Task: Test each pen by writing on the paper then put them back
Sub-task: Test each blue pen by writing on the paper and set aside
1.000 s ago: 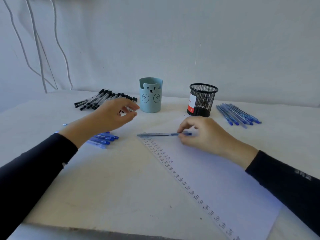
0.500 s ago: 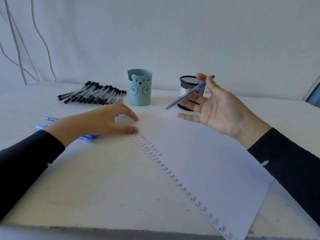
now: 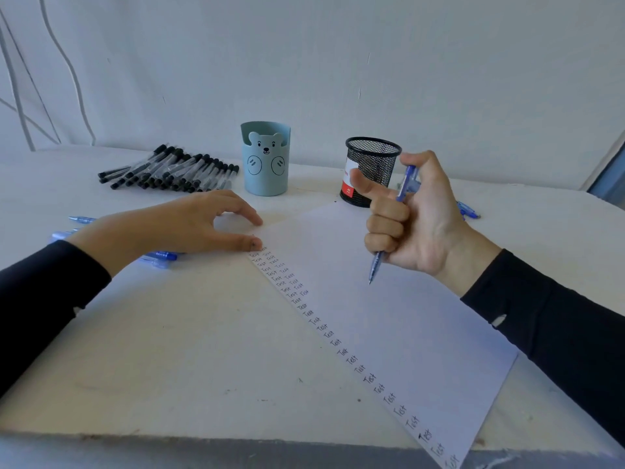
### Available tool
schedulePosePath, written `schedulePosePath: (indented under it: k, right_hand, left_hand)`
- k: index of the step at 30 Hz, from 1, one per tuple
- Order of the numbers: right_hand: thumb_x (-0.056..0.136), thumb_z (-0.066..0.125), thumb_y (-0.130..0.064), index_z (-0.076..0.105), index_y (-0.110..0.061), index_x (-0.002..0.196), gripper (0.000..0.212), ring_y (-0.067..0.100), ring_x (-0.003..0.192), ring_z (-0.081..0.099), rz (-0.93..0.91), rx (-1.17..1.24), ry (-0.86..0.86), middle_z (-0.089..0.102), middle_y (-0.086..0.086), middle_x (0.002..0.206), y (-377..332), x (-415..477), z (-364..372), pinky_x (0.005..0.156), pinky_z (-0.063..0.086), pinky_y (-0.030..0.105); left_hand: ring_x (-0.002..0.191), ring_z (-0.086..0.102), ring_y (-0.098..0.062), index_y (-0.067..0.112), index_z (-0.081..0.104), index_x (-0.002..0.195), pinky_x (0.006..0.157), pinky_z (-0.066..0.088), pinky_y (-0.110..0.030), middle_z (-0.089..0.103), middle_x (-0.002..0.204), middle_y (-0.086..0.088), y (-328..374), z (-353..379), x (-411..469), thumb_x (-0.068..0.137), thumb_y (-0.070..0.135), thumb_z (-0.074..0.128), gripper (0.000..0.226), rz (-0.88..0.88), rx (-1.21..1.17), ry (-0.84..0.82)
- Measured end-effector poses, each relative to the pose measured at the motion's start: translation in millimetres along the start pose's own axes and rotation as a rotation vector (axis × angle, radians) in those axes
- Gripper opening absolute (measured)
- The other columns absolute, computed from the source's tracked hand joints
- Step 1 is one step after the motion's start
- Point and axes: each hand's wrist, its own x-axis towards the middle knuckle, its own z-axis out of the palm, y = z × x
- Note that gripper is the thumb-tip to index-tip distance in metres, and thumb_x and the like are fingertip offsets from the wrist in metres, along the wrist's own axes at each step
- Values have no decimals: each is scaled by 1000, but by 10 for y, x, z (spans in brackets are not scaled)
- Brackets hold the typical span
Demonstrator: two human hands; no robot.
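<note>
Your right hand (image 3: 416, 225) clamped the pen (image 3: 375, 267) in a fist, tip down above the paper (image 3: 389, 316). Your left hand (image 3: 176, 225), fingers loose, pressed the paper's corner. The pen looked light, stiff and smooth: regrip low, near the tip.

the held pen (image 3: 374, 267) is translucent blue. the paper (image 3: 389, 282) is white, with a column of dark handwritten "test" words along one edge. the bear cup (image 3: 266, 177) is pale teal with black line features. the mesh cup (image 3: 373, 157) is black with a red and white label. the far pens (image 3: 169, 170) have black caps on clear barrels. the sleeves (image 3: 50, 292) are black.
</note>
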Motion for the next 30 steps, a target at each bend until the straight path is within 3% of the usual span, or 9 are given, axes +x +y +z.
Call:
schedulePosePath:
  k: [4,6,10,14,17,19,21,23,30]
  right_hand:
    - [76,46,-72,66,-16,101,65,8,36,6,-43,-96,-5,14,-9,48,-2,-15,68,35,6,18]
    - [87,50,-55,63,-16,113,49,4,32,15,-86,-185,19,22,-10,46,39,14,85,32,11,17]
    - [103,29,-36,59,-8,120,45,18,45,56,-20,-236,-66,58,6,58,155,34,86,45,47,24]
    - [104,22,-44,62,-8,120,56,22,46,55,34,-617,-52,58,9,55,259,10,91,46,44,25]
    - [104,31,-27,61,-5,123,42,23,75,69,39,-636,-111,74,16,92,301,1,116,63,55,27]
    - [101,44,-19,67,-5,111,29,21,81,68,-12,-715,-117,73,16,99,333,-4,128,68,55,27]
    - [92,62,-23,69,-13,82,16,13,63,60,-120,-883,-50,71,8,75,392,-4,145,57,47,21]
    - [86,71,-29,56,-13,62,32,8,45,47,-248,-987,23,58,1,52,487,4,177,47,36,17]
    - [85,65,-7,36,-13,51,46,18,45,33,-444,-972,122,36,5,45,689,41,224,44,32,23]
  left_hand:
    - [113,41,14,58,57,112,98,35,-26,48,124,32,-9,1,9,53,90,55,67,-2,6,1]
    - [113,41,14,59,57,112,96,35,-25,47,124,32,-10,2,12,52,91,55,68,-3,8,0]
    - [114,41,14,59,57,112,95,34,-24,47,124,33,-5,1,6,52,91,56,67,-11,4,-1]
    - [114,40,15,56,59,113,93,33,-20,47,124,33,17,-12,-8,56,87,59,65,-10,-10,-13]
    - [113,40,15,58,58,113,98,33,-24,46,124,34,6,-20,-7,53,89,58,67,-20,-6,-19]
    - [114,40,13,59,57,113,99,33,-26,46,125,34,2,-23,-4,51,90,57,69,-24,-2,-27]
    - [114,40,13,60,56,113,100,33,-26,46,126,33,2,-28,-3,51,90,56,69,-25,-2,-33]
    - [115,39,14,61,56,113,101,33,-27,45,127,33,-4,-30,-2,51,90,56,69,-22,0,-34]
    - [116,41,11,60,56,113,103,33,-28,46,127,33,-5,-24,-1,51,91,57,69,-25,2,-26]
